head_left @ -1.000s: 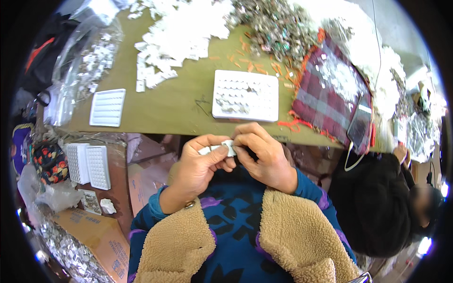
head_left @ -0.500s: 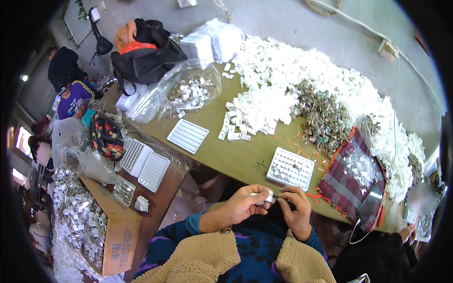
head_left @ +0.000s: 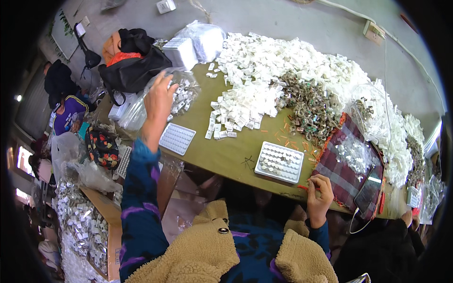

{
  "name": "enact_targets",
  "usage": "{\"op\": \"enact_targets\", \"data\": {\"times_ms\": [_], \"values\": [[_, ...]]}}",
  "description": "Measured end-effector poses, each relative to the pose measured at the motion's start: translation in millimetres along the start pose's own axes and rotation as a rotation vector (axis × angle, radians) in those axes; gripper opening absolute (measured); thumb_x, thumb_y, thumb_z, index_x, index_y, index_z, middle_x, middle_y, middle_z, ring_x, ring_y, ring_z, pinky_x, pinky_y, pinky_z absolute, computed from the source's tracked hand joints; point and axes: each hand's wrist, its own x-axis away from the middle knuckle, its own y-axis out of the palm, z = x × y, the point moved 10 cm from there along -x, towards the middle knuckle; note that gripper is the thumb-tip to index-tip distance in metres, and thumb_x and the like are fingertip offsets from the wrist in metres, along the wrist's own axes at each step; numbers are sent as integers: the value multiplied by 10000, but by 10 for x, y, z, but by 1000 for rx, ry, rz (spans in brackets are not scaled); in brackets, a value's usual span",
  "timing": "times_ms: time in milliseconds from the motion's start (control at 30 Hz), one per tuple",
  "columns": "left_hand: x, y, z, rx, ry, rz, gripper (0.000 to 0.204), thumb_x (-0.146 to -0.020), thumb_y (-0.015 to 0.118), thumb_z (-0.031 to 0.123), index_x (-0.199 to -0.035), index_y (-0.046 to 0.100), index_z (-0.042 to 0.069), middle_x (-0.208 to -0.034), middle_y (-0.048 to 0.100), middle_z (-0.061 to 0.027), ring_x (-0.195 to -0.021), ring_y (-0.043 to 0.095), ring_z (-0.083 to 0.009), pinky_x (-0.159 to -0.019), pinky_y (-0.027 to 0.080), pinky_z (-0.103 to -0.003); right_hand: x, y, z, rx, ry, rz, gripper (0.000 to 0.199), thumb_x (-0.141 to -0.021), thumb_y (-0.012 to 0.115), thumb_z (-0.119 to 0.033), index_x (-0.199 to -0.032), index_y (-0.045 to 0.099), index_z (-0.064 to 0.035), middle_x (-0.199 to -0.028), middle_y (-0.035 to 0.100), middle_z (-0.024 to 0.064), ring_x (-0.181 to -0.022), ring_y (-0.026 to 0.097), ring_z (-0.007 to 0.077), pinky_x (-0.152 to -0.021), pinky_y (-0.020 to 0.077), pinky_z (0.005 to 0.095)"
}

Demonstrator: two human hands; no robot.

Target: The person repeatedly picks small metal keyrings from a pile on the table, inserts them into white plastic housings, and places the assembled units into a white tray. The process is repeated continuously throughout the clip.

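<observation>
My left hand (head_left: 159,99) is stretched out to the far left with its fingers apart, and nothing shows in it. It is over the near side of a clear plastic bag (head_left: 192,94) that holds small white-and-metal pieces. My right hand (head_left: 319,195) is by the table's front edge with thumb and forefinger pinched; what is between them, if anything, is too small to make out. Just left of it lies a white tray (head_left: 290,177) with rows of small round pieces. Another white tray (head_left: 177,138) with rows of hollows lies below my left forearm's reach.
A large heap of white plastic pieces (head_left: 292,56) covers the back of the table, with a pile of metal parts (head_left: 309,111) before it. On the right are a plaid cloth (head_left: 337,165) and a phone (head_left: 368,191). A black bag (head_left: 137,70) stands at back left.
My left hand has swung from before my chest to the plastic bag at far left; the small white piece it held no longer shows. My right hand has shifted right, away from it.
</observation>
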Motion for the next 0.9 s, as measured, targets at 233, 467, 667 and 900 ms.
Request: {"op": "enact_targets", "data": {"times_ms": [233, 467, 667, 900], "values": [[1082, 1161, 371, 300, -262, -421, 222, -861, 704, 221, -861, 666, 2, -943, 669, -197, -905, 632, -385, -793, 497, -456, -11, 89, -41, -11, 14, -46, 107, -843, 667, 81, -935, 642, 33, -962, 636, 120, -772, 630, 200, -678, 516, 283], [1325, 1460, 173, 434, -371, -431, 225, -804, 738, 190, -830, 636, -9, -867, 638, -198, -842, 613, -389, -754, 484, -462, 20, 291, -269, -48, -27, -105, 114, -827, 681, 72, -926, 653, 21, -950, 637, 123, -760, 634, 221, -680, 515, 290], [1733, 908, 781, 1493, -693, -382, 283, -933, 594, 55, -1208, 581, -9, -884, 628, -28, -675, 586, -81, -600, 505, -213, 26, 694, -520, -348, 102, -309, 258, -836, 698, 44, -1082, 636, -5, -938, 615, 109, -790, 638, 201, -702, 519, 299], [2545, 618, 1971, 2044, -965, -894, 210, -956, 624, 81, -1135, 598, -24, -995, 689, -114, -805, 690, -171, -694, 586, -273, -19, 847, -1029, -340, -200, -250, 137, -856, 670, 17, -983, 622, -3, -894, 590, 131, -766, 620, 317, -665, 509, 367]]}}
